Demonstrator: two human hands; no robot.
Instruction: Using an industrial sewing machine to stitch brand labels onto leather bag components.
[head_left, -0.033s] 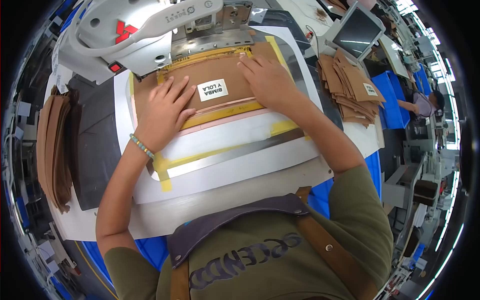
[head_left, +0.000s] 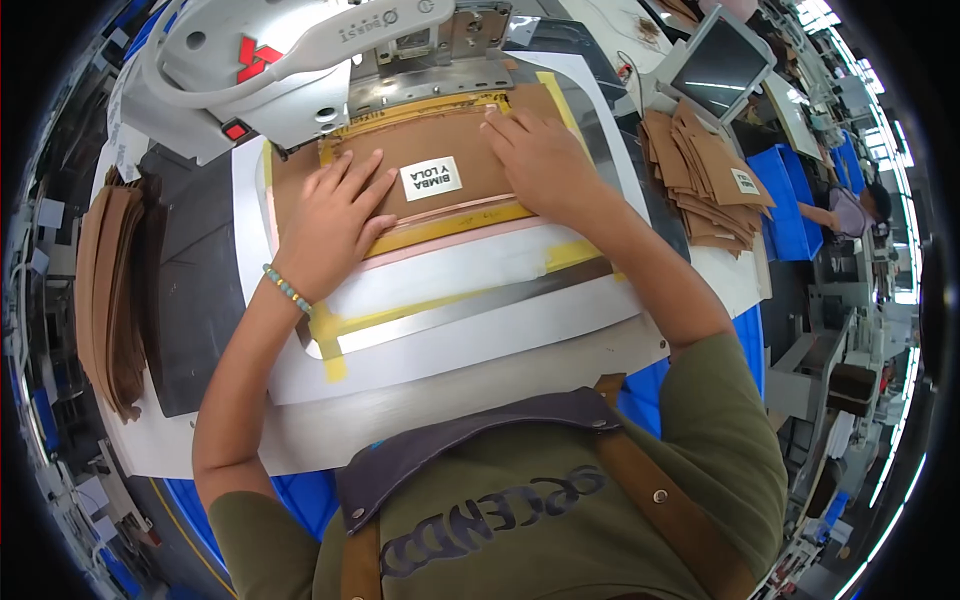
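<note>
A flat brown panel lies under the machine's metal clamp, with a white printed label on its middle. Yellow strips run along the panel's near and far edges. My left hand rests flat on the panel's left part, fingers spread, the thumb by the near strip. On the right side my right hand presses down palm first, its fingertips close to the far strip. The fingers of both hands are stretched out and grip nothing. A beaded bracelet circles my left wrist.
The white sewing machine head overhangs the far left of the panel. Upright brown pieces stand at the left; a pile of brown pieces lies right. Beyond it are a tilted screen, a blue bin and another person.
</note>
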